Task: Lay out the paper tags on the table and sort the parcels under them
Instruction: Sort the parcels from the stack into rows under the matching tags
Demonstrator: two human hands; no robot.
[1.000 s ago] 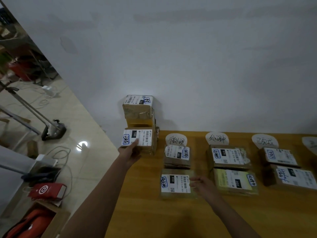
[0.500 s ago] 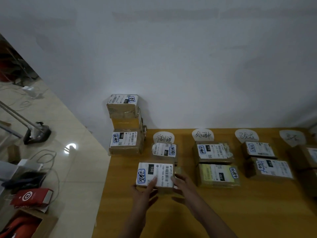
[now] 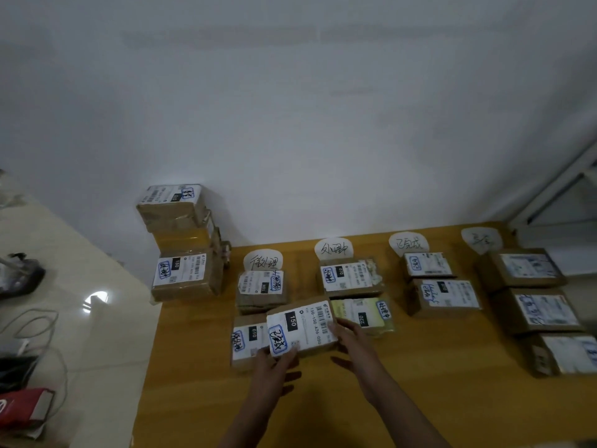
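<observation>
I hold a brown parcel (image 3: 303,324) with a white label marked 150 above the wooden table (image 3: 436,399). My left hand (image 3: 274,370) grips its near left corner and my right hand (image 3: 355,344) its right side. Several round paper tags lie along the far edge: first tag (image 3: 263,261), second tag (image 3: 334,248), third tag (image 3: 408,244), fourth tag (image 3: 481,239). Parcels lie in columns under each tag. The held parcel partly covers the near parcel (image 3: 247,341) of the first column.
A stack of unsorted parcels (image 3: 184,244) stands at the table's far left corner against the white wall. To the left is a tiled floor with cables and a red packet (image 3: 22,407). A window frame (image 3: 555,202) is at the far right.
My left hand took the 150 parcel from the stack; both hands now hold it, moved right and tilted, over the first and second columns. The view has turned right.
</observation>
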